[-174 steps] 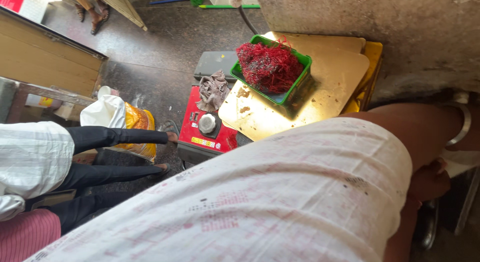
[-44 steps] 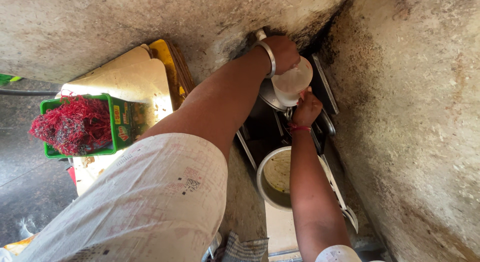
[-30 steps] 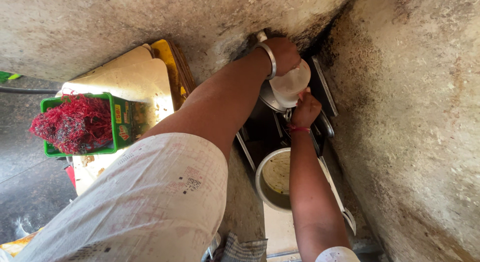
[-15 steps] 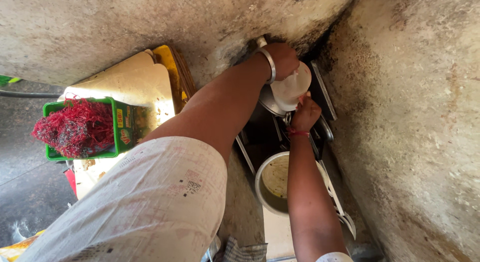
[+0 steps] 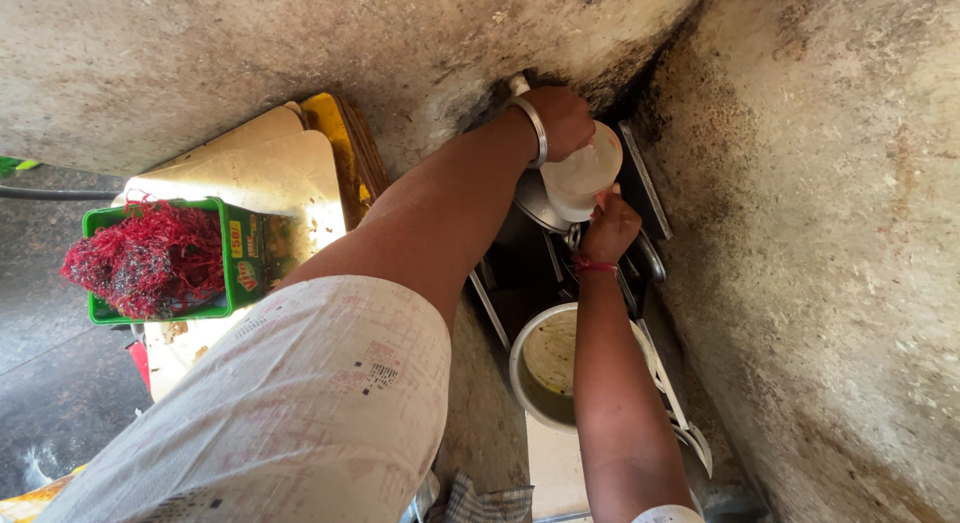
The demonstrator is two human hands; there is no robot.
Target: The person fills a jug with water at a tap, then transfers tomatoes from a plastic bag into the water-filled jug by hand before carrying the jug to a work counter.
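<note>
My left hand [image 5: 562, 120], with a metal bangle on the wrist, is closed around the top of a white plastic container [image 5: 582, 175] held in a dark corner between two rough walls. My right hand [image 5: 608, 227], with a red thread on the wrist, comes up from below and its fingers grip the container's lower edge. A steel lid or pan [image 5: 534, 203] sits just behind the container. Below my right forearm stands a round metal pot [image 5: 545, 358] with pale yellowish contents.
A green tray [image 5: 232, 273] heaped with red threads [image 5: 150, 261] rests on a shiny metal plate [image 5: 260, 168] at the left. Rough concrete walls [image 5: 820, 233] close in at the top and right. Metal rails and utensils [image 5: 670, 403] lie beside the pot.
Both hands stay on the white container over the last second, shifting only slightly. About six seconds ago the view faced the green tray and neither hand was on the container.
</note>
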